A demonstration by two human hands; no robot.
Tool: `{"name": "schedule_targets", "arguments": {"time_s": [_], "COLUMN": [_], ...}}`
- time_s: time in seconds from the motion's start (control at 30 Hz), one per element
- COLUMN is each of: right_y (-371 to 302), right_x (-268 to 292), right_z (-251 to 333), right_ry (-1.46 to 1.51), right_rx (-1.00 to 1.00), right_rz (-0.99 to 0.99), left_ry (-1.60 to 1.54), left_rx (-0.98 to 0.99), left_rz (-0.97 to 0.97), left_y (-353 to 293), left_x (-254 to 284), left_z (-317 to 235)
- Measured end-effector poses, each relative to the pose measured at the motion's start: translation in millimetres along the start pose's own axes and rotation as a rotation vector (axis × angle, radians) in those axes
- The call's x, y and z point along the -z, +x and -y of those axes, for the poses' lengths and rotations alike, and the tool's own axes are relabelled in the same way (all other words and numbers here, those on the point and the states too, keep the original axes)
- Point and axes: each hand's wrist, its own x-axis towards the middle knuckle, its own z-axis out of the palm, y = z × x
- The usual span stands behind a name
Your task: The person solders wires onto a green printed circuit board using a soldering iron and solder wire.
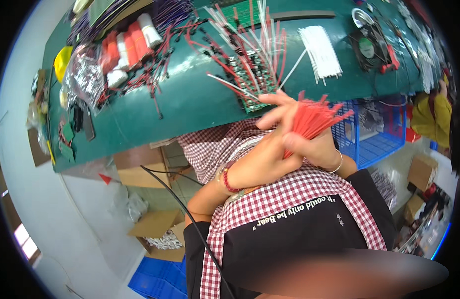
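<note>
A bundle of thin red tubes [317,119] fans out above my crossed hands, in front of the table edge. My right hand [312,147], with a silver bangle at the wrist, is closed round it, the thumb lying across the front. From the lower left my left hand [265,152], wearing a red bead bracelet, presses against the lower end of the same bundle. The hands overlap, and some fingers are hidden or blurred. Just beyond them on the table lie green circuit boards [250,74] with red and white wires standing up from them.
The green table [190,94] carries a stack of white tubes [319,52], a black fan-like device [368,47], bundled red and white wires [130,42] and a clear plastic bag [84,74]. Blue crates [379,134] stand at right; an open cardboard box [160,231] is below left. A black cable [177,199] crosses my left arm.
</note>
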Motion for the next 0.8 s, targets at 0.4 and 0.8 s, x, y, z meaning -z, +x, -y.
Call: {"name": "schedule_targets", "arguments": {"time_s": [0.4, 0.8], "right_y": [25.5, 28.1], "right_x": [131.8, 166.9], "right_z": [-90.9, -93.6], "right_ry": [0.278, -0.387], "right_rx": [-0.375, -0.406], "right_rz": [-0.594, -0.76], "left_ry": [0.041, -0.015], "left_rx": [0.203, 0.29], "left_rz": [0.308, 0.203], "left_y": [6.1, -15.6], "left_x": [-18.5, -19.4], "left_z": [37.8, 48.3]}}
